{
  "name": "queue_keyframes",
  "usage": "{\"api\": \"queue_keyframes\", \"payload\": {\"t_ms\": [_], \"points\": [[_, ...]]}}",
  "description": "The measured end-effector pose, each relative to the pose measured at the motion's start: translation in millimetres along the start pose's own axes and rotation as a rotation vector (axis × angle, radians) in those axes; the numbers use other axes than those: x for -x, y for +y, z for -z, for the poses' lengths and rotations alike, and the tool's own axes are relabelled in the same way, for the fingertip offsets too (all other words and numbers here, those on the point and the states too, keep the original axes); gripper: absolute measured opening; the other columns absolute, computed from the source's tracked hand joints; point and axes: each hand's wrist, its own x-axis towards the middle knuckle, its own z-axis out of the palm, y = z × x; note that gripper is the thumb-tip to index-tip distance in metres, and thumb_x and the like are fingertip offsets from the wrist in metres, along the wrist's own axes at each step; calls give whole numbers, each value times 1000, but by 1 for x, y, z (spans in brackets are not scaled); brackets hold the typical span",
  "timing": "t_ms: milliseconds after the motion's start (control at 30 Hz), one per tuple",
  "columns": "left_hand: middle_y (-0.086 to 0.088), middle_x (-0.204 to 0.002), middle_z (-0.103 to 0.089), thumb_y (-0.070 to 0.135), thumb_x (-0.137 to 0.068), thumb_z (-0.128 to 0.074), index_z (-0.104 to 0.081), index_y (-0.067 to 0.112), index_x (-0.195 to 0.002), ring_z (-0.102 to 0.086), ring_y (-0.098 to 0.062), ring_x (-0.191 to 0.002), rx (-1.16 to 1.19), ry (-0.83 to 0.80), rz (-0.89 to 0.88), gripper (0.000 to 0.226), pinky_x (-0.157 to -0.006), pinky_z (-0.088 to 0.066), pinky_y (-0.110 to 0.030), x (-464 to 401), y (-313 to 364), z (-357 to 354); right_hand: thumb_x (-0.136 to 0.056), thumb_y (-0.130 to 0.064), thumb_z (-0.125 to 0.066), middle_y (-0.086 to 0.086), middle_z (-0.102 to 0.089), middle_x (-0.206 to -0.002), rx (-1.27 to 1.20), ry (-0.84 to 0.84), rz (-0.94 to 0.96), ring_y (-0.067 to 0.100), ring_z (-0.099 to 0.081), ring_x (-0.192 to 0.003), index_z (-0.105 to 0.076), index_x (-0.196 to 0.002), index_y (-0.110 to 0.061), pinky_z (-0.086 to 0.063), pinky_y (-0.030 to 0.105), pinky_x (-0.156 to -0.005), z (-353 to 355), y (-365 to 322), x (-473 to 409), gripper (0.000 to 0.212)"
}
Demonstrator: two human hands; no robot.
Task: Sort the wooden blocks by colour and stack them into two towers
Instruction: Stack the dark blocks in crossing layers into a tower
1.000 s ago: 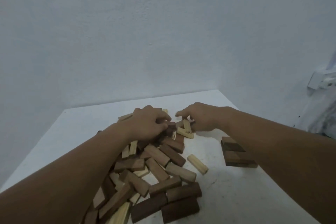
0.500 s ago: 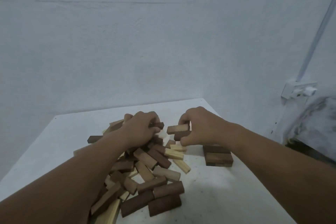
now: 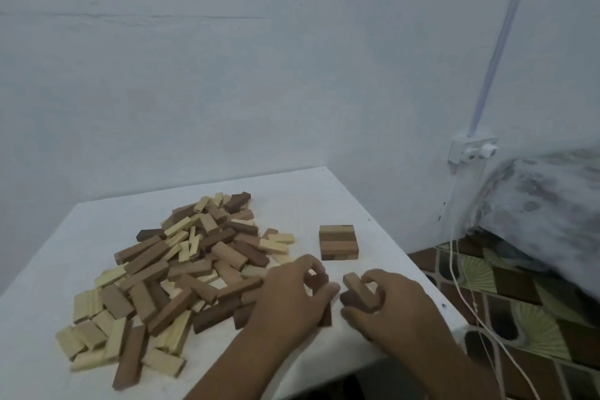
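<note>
A loose heap of pale and brown wooden blocks (image 3: 181, 269) covers the left and middle of the white table (image 3: 373, 237). A low square stack of brown blocks (image 3: 338, 243) stands apart at the right. My left hand (image 3: 292, 295) is at the heap's near right edge, fingers curled round a dark brown block (image 3: 319, 279). Beside it, my right hand (image 3: 386, 305) grips brown blocks (image 3: 357, 291), a lighter one above a darker one. Both hands are just in front of the stack.
The table's right edge runs close to my right hand, with a patterned floor (image 3: 519, 302) below it. A white cable (image 3: 467, 289) hangs from a wall socket (image 3: 472, 148). A grey mottled cloth (image 3: 545, 204) lies at the far right.
Both hands have drawn back from the far part of the heap toward the near right of the table, each carrying brown blocks. The camera has tilted up and back.
</note>
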Motion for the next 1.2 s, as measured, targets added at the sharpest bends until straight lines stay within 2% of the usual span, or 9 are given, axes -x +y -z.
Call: {"api": "queue_keyframes", "payload": {"t_ms": [167, 233, 333, 500, 600, 700, 867, 1033, 1200], "points": [[13, -121, -61, 35, -96, -57, -67, 29, -119, -55, -8, -111, -132, -105, 22, 26, -90, -36, -19, 0, -1, -6, -66, -60, -79, -18, -58, -102, -90, -58, 85, -1, -51, -87, -62, -125, -32, -43, 17, -76, 10, 19, 5, 67], [16, -122, -57, 28, -92, -63, -58, 34, -130, -56, -6, -107, -132, -231, -9, 38, -92, -42, -20, 4, -4, 3, -63, -56, -83, -20, -54, -98, -102, -105, 142, -5, -48, -83, -59, -131, -32, -37, 11, -70, 15, 24, 6, 76], [18, -103, -60, 36, -73, -83, -59, 40, -125, -62, -1, -89, -61, -329, 0, 58, -84, -54, -23, 12, -6, 12, -60, -56, -86, -20, -55, -100, -73, -104, 171, -5, -47, -81, -63, -128, -32, -32, 11, -66, 14, 25, 5, 76], [10, -89, -64, 36, -61, -91, -62, 36, -122, -65, -5, -75, -38, -237, -26, 68, -74, -58, -28, 14, -11, 3, -54, -54, -89, -13, -61, -82, -124, -55, 140, 1, -54, -74, -67, -107, -26, -40, 14, -62, 5, 15, 5, 65], [16, -104, -63, 36, -60, -92, -57, 37, -129, -64, -5, -77, -12, -232, -56, 77, -73, -58, -27, 13, -12, 2, -49, -52, -92, -9, -62, -77, -162, -49, 132, 3, -55, -69, -67, -97, -23, -41, 16, -60, 4, 14, 4, 62], [23, -119, -56, 43, -59, -91, -46, 47, -134, -64, -4, -79, -48, -282, -88, 88, -73, -57, -24, 12, -12, 7, -44, -56, -92, -13, -64, -86, -161, -65, 170, -1, -56, -74, -69, -97, -31, -41, 12, -61, 10, 25, 0, 63], [21, -123, -56, 49, -58, -89, -27, 53, -140, -63, -3, -80, -89, -297, -153, 103, -71, -53, -18, 9, -9, 2, -50, -48, -93, -28, -50, -128, -206, -184, 308, -1, -56, -94, -59, -123, -43, -50, 16, -74, 18, 35, -9, 81], [18, -115, -60, 41, -58, -89, -28, 54, -134, -64, -6, -74, 28, -259, -130, 98, -66, -53, -17, 4, -12, -4, -60, -36, -89, -16, -62, -102, -209, -244, 314, 3, -60, -87, -61, -119, -45, -55, 24, -80, 14, 30, -22, 65], [13, -108, -63, 32, -60, -91, -30, 51, -130, -64, -14, -69, 102, -309, -146, 95, -64, -55, -24, -8, -15, -1, -56, -35, -86, -10, -67, -96, -286, -256, 348, 6, -62, -88, -66, -106, -45, -57, 35, -84, 10, 28, -33, 55]]}}
